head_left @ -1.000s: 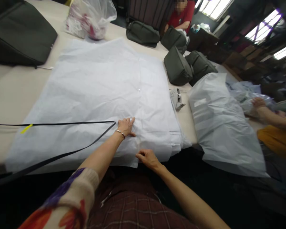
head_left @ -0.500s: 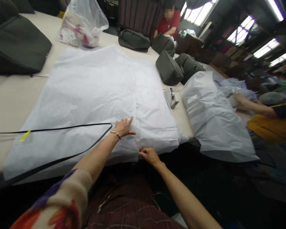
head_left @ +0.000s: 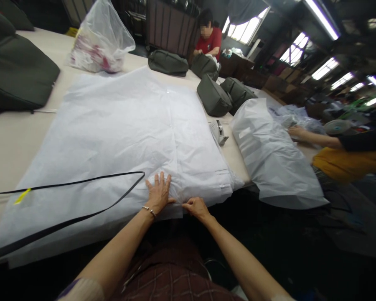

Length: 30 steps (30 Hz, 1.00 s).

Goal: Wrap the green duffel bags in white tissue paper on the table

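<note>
A stack of white, translucent plastic bags (head_left: 113,121) lies spread over the table, its near edge hanging past the front. My left hand (head_left: 158,194) rests flat on top near that edge, fingers spread. Just to its right, my right hand (head_left: 196,207) is closed in a pinch on the edge of a plastic bag. Fine detail between the right fingertips is too small to see. Left of my left hand, a black strap (head_left: 90,214) loops across the sheets, with a bit of yellow tape (head_left: 22,195) on it.
A tape dispenser (head_left: 218,133) stands right of the stack. Dark green bags (head_left: 214,96) sit behind it, with a larger one (head_left: 19,71) at left. A clear bag (head_left: 100,42) stands at the back. Another plastic bag (head_left: 269,154) lies at right, near a co-worker's arm (head_left: 313,137).
My left hand has drawn back toward the near edge and lies flatter. My right hand stays at the bag edge. The whole view has shifted slightly.
</note>
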Each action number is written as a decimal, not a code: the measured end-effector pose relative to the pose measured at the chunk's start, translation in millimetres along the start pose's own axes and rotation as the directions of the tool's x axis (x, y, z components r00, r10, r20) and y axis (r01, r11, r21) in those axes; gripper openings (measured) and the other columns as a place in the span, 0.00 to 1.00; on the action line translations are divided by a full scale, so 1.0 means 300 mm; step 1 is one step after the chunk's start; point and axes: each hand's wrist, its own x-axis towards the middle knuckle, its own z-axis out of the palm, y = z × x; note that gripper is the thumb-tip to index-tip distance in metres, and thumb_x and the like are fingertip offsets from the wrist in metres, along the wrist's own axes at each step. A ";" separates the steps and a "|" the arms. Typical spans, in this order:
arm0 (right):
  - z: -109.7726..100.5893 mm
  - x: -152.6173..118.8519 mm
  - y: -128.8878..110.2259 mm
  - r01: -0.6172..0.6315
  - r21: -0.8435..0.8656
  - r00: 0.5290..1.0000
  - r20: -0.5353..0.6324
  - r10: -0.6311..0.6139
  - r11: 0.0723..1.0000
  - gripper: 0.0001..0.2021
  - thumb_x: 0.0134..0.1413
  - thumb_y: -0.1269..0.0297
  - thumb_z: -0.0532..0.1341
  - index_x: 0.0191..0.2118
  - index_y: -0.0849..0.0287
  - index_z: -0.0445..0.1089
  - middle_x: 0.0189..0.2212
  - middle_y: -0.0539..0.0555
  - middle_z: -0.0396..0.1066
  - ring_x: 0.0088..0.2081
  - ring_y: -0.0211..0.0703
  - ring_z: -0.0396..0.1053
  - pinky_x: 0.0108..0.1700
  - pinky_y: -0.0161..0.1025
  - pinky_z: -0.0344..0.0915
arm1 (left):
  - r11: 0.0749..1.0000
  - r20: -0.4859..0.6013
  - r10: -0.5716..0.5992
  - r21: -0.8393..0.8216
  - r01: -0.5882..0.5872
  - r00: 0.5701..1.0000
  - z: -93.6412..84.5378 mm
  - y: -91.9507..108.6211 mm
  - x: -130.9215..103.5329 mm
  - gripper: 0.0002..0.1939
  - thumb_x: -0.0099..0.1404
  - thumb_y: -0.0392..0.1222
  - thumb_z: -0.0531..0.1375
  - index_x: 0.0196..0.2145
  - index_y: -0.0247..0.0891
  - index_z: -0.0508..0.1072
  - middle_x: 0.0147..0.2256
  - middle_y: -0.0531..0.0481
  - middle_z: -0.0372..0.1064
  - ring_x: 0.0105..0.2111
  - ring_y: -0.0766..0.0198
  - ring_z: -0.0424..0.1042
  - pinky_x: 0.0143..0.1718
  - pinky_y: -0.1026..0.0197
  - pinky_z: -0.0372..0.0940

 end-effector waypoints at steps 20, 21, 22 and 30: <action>0.063 0.060 0.026 -0.029 -0.375 0.941 -0.324 -0.101 0.927 0.15 0.36 0.47 0.73 0.29 0.47 0.76 0.32 0.57 0.78 0.41 0.67 0.75 0.43 0.56 0.70 | 0.995 -0.087 -0.048 0.080 0.055 0.995 0.019 -0.015 0.012 0.48 0.52 0.45 0.67 0.67 0.47 0.52 0.68 0.37 0.43 0.66 0.34 0.43 0.56 0.23 0.47; 0.056 0.056 0.032 -0.024 -0.374 0.939 -0.327 -0.108 0.927 0.14 0.35 0.46 0.73 0.28 0.47 0.76 0.31 0.57 0.77 0.40 0.67 0.75 0.42 0.56 0.70 | 0.997 -0.056 -0.051 0.059 0.055 0.997 0.002 -0.019 0.011 0.49 0.51 0.45 0.67 0.67 0.47 0.50 0.68 0.37 0.42 0.67 0.34 0.43 0.56 0.24 0.48; 0.043 0.047 0.035 -0.021 -0.373 0.938 -0.329 -0.111 0.927 0.14 0.36 0.45 0.72 0.26 0.47 0.75 0.30 0.57 0.77 0.39 0.67 0.75 0.41 0.56 0.70 | 0.998 -0.018 -0.053 0.032 0.054 0.998 -0.020 -0.025 0.010 0.50 0.51 0.46 0.67 0.68 0.47 0.48 0.69 0.38 0.41 0.67 0.35 0.43 0.56 0.25 0.49; -0.090 0.065 -0.185 0.431 -0.340 0.697 -0.462 -0.548 0.835 0.15 0.58 0.50 0.59 0.48 0.45 0.73 0.46 0.54 0.76 0.48 0.53 0.73 0.50 0.48 0.68 | 0.986 0.068 -0.043 -0.159 0.053 0.997 -0.106 -0.144 0.076 0.36 0.63 0.38 0.50 0.68 0.29 0.48 0.69 0.37 0.38 0.66 0.54 0.51 0.63 0.53 0.53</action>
